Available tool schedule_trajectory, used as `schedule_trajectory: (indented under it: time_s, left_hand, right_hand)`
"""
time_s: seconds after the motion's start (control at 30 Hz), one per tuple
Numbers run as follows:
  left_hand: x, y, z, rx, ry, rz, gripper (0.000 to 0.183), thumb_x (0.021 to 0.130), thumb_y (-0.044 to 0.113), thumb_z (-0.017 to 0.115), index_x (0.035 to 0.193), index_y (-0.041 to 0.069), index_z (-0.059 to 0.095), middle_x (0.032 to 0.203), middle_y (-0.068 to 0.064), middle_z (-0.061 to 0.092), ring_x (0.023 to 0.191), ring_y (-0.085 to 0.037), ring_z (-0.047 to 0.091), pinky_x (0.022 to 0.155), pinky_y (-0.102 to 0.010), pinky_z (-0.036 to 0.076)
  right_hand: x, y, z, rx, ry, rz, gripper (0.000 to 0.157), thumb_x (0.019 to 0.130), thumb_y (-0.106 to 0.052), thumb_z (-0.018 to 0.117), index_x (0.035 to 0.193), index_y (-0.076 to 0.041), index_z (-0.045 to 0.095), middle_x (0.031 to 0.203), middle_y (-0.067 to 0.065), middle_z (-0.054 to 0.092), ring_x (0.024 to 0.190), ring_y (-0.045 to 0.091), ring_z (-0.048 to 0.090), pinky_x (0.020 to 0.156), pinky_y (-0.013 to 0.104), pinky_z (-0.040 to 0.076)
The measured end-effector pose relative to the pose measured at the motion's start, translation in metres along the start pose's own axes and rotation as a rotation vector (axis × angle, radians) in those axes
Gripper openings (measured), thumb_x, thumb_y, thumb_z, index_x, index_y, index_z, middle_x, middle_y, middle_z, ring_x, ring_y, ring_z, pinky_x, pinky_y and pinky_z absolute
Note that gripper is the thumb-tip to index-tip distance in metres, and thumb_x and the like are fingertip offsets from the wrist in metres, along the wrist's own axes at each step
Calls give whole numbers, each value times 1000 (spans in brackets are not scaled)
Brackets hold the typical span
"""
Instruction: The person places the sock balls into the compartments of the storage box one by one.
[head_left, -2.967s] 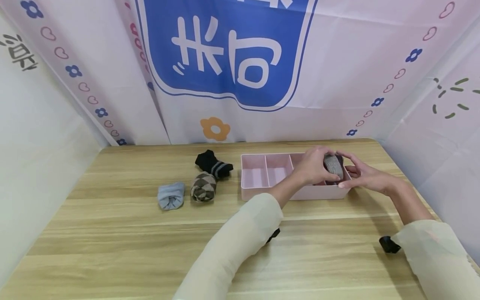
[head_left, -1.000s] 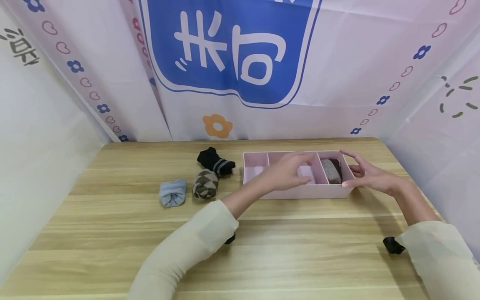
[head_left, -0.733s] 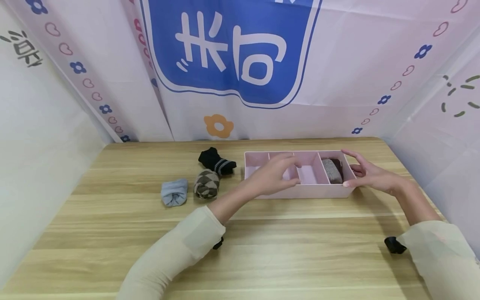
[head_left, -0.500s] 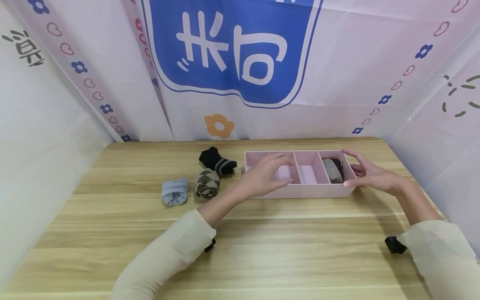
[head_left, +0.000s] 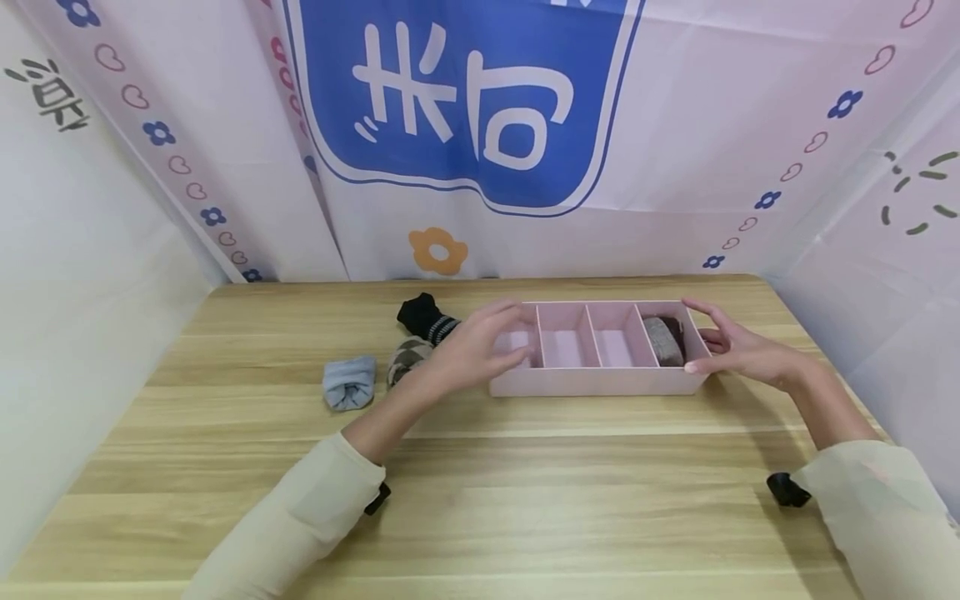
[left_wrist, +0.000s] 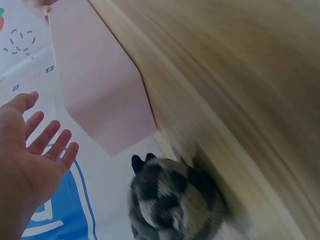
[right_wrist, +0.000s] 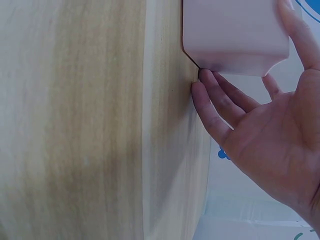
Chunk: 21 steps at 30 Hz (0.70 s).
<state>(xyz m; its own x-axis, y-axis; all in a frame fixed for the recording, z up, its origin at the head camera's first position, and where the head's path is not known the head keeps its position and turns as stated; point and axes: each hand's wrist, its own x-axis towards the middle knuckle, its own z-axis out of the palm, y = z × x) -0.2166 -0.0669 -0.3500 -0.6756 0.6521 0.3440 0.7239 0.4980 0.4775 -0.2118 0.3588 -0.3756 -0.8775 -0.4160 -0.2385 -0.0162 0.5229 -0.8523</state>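
Note:
A pink box with dividers [head_left: 592, 382] stands on the table; a rolled grey sock [head_left: 663, 342] and something dark brown beside it fill its rightmost compartment. My right hand [head_left: 742, 348] holds the box's right end, thumb at the front corner and index finger at the back one. Loosely spread and holding nothing, my left hand [head_left: 468, 350] hovers by the box's left end. It partly hides a black sock with grey stripes [head_left: 422, 317] and a rolled checkered sock [head_left: 407, 360]. Farther left lies a folded light blue sock [head_left: 349, 383]. The checkered sock [left_wrist: 172, 200] looms close below in the left wrist view.
The wooden table [head_left: 525, 500] extends in front of the box. A printed cloth backdrop [head_left: 660, 167] rises behind the table's back edge, and pale side walls flank it. Three compartments of the box hold no socks.
My left hand has let go of the grey sock in the right compartment and moved left across the box toward the socks. My right hand has stayed on the box's end.

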Motion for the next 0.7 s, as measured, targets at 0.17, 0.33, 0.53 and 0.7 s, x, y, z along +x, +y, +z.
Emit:
schedule_trajectory:
  time_s: [0.17,0.33,0.53,0.7]
  left_hand:
    - [-15,-9,-7,10,9,-8,33,96,12,74,127,2,68,132,-11,67,124,-26,63,107,-40,51]
    - [-28,-21,-17,25,23,1,32,96,10,73,127,2,68,132,-13,67,118,-28,65,102,-42,54]
    - [-43,-35,-25,58,61,19,30,95,9,75,123,0,68,129,-15,67,123,-30,62,106,-43,51]
    - [-55,-45,-34,85,113,45,30,93,6,76,121,-2,68,129,-16,66,117,-32,64,87,-41,60]
  right_hand:
    - [1,1,1,16,-4,-5,106,93,-11,73,166,-19,-4,161,43,14,148,60,17,93,15,44]
    - [1,2,0,28,-4,-12,106,93,-9,72,166,-19,-4,161,43,13,148,60,17,90,12,44]
    - [0,2,0,25,-3,-11,106,93,-9,72,166,-19,-4,161,43,14,148,59,18,90,12,43]
    - [0,2,0,28,-4,-18,106,93,-8,72,166,-18,-5,161,43,13,148,60,16,90,12,44]
